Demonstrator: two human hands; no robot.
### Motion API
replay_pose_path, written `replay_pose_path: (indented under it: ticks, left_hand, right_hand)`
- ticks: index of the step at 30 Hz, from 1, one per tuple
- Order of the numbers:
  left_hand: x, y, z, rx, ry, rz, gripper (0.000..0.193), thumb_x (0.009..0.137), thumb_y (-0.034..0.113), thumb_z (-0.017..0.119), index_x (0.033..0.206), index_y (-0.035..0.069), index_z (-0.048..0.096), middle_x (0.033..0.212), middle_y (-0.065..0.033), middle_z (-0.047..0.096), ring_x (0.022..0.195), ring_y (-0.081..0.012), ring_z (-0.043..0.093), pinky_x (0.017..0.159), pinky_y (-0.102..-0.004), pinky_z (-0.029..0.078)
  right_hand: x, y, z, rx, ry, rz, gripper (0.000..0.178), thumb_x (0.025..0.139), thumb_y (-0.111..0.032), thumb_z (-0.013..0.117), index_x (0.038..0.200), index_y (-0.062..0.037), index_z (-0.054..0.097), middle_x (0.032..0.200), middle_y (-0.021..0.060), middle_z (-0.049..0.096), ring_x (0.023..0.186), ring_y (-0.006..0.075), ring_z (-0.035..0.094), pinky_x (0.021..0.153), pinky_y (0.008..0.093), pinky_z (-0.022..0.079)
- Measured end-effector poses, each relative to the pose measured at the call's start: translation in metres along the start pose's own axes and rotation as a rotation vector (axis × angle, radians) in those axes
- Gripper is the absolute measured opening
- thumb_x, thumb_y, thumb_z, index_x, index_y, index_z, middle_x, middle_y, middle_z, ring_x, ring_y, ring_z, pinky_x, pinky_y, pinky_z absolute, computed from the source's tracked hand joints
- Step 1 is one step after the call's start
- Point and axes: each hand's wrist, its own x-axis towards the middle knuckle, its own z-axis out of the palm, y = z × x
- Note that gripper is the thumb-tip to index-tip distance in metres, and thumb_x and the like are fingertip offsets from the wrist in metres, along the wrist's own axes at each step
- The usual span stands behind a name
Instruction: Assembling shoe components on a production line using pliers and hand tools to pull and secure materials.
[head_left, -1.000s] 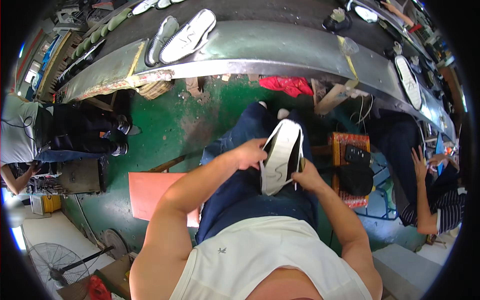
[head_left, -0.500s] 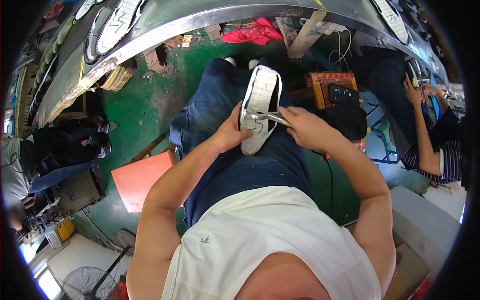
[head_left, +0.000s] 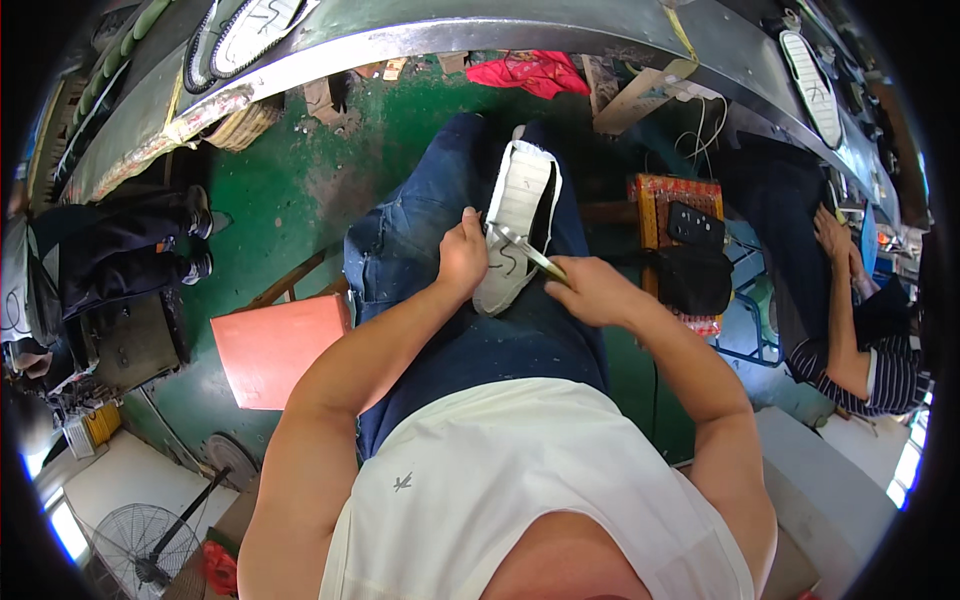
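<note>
We see the left hand (head_left: 462,255) closed on the side of a white shoe (head_left: 515,235) that lies sole-up along our lap, on the jeans (head_left: 430,230). The right hand (head_left: 590,290) is wrapped tight around the handle of a thin metal tool (head_left: 522,247), whose blade crosses the sole near its heel end. Beside our left knee sits an orange stool (head_left: 275,345) on the green floor (head_left: 300,170). Another person's hand (head_left: 830,232) rests at the grey tabletop (head_left: 480,35), where more soles (head_left: 812,70) lie.
</note>
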Motion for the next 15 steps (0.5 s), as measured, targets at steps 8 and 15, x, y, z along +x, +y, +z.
replay_pose_path:
  ticks: [8, 15]
  left_hand:
    - [-0.008, 0.011, -0.011, 0.249, -0.027, 0.622, 0.046, 0.108, 0.027, 0.04, 0.148, 0.004, 0.046, 0.138, -0.0293, 0.055, 0.118, -0.0469, 0.06, 0.102, -0.0432, 0.049]
    - [-0.008, 0.03, -0.02, 0.588, -0.23, 0.651, 0.055, 0.106, 0.027, 0.044, 0.158, 0.024, 0.028, 0.152, -0.0335, 0.037, 0.115, -0.0501, 0.059, 0.098, -0.0481, 0.052]
  right_hand:
    - [0.019, -0.006, -0.022, -0.288, 0.172, 0.122, 0.022, 0.093, -0.019, 0.063, 0.099, 0.0007, 0.057, 0.094, 0.0234, 0.066, 0.092, 0.0425, 0.065, 0.082, 0.0498, 0.052]
    - [0.015, 0.007, -0.052, 0.342, -0.141, 0.391, 0.026, 0.093, -0.024, 0.066, 0.097, 0.0011, 0.061, 0.09, 0.0254, 0.066, 0.09, 0.045, 0.064, 0.08, 0.0475, 0.051]
